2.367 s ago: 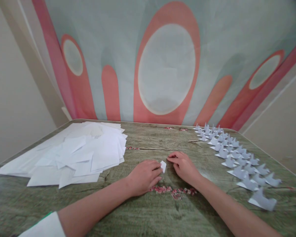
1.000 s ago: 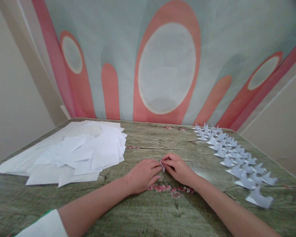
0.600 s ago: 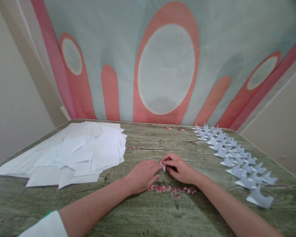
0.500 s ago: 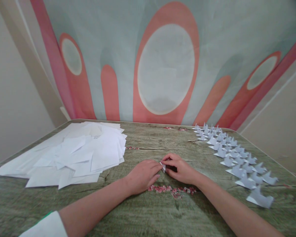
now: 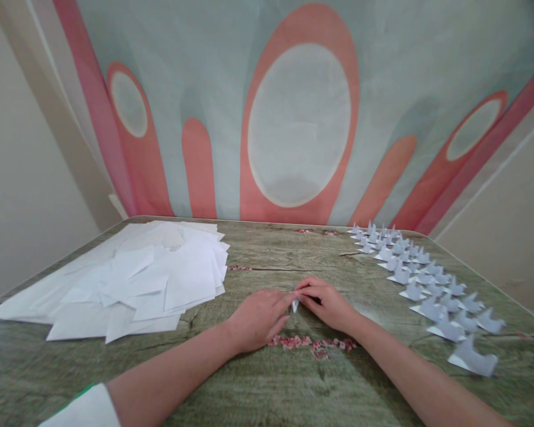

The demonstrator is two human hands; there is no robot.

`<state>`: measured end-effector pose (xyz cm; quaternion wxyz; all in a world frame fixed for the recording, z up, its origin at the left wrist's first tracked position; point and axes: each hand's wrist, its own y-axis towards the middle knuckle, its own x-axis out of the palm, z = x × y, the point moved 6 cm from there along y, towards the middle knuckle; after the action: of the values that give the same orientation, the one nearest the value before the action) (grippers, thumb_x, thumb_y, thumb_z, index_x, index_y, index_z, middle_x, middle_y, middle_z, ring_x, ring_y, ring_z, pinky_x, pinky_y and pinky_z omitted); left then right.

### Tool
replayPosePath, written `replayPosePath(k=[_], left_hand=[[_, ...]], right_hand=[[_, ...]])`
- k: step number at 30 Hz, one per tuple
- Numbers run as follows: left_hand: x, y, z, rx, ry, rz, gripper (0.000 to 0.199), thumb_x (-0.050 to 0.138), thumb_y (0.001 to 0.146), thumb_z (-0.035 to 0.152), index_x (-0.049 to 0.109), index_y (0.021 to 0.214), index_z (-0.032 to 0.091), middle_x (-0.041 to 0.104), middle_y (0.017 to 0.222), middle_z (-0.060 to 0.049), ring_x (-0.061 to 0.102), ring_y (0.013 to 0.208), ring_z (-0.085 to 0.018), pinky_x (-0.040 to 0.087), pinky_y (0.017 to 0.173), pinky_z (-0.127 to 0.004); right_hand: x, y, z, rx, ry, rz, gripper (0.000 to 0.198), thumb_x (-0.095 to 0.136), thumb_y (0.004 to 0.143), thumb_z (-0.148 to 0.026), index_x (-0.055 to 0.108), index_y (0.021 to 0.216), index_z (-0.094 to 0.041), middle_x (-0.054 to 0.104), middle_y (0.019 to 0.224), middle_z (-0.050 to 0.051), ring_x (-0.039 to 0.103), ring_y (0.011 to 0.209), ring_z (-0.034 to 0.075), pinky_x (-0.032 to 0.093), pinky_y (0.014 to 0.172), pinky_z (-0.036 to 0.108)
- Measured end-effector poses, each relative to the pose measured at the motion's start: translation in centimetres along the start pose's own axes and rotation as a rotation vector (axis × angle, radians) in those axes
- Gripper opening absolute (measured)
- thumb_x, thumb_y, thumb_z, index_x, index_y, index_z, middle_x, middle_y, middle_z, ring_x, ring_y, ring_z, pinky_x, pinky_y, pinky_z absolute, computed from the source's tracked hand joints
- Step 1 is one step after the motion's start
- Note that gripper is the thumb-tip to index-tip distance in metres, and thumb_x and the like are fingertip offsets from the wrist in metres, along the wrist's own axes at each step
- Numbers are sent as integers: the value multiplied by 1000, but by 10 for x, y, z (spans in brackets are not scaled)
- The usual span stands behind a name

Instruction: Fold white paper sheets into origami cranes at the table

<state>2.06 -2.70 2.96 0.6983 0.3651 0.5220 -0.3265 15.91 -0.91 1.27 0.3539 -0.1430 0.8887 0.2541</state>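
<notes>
A small folded piece of white paper point(image 5: 295, 306) is between my hands at the middle of the table, mostly covered by fingers; only a narrow pointed part shows. My left hand point(image 5: 258, 320) lies at its left side, fingertips closed on the paper. From the right, my right hand point(image 5: 326, 302) pinches the top of the same piece, with its fingertips meeting those of the left. Further right stand several folded white paper birds point(image 5: 471, 357) in slanting rows.
A wide, loose pile of white paper sheets point(image 5: 191, 267) covers the table's left part. The wood-patterned table point(image 5: 285, 391) has printed pink flowers near my hands. A grey and coral backdrop point(image 5: 222, 118) rises behind the far edge.
My right hand's fingers have drawn together over the paper and now touch my left fingertips. Less of the paper shows than before, its visible tip pointing toward me.
</notes>
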Motion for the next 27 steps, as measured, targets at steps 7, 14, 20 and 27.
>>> replayPosePath(k=[7, 14, 20, 27], left_hand=[[1, 1, 0, -3, 18, 20, 34, 46, 88, 32, 46, 119, 19, 58, 112, -7, 52, 105, -21, 40, 92, -35], [3, 3, 1, 54, 31, 52, 33, 45, 88, 33, 51, 117, 19, 57, 110, -8, 52, 102, -22, 42, 89, -37], [1, 3, 0, 48, 13, 63, 32, 46, 88, 33, 52, 116, 20, 55, 111, -8, 51, 103, -21, 42, 89, -36], [1, 2, -1, 37, -24, 69, 31, 45, 88, 32, 53, 116, 22, 53, 114, -8, 50, 104, -21, 41, 90, -37]], right_hand=[[-1, 5, 7, 106, 97, 58, 17, 51, 85, -19, 65, 75, -19, 61, 83, 3, 56, 80, 15, 43, 75, 28], [1, 5, 15, 184, 88, 131, 14, 54, 81, -17, 63, 70, -18, 59, 83, 3, 56, 78, 14, 43, 75, 28], [0, 5, 17, 206, 25, 195, 9, 56, 77, -16, 58, 69, -18, 57, 82, 3, 53, 79, 16, 42, 75, 30], [1, 5, 15, 179, -7, 183, 9, 54, 78, -14, 57, 71, -19, 55, 80, 3, 51, 78, 17, 41, 72, 30]])
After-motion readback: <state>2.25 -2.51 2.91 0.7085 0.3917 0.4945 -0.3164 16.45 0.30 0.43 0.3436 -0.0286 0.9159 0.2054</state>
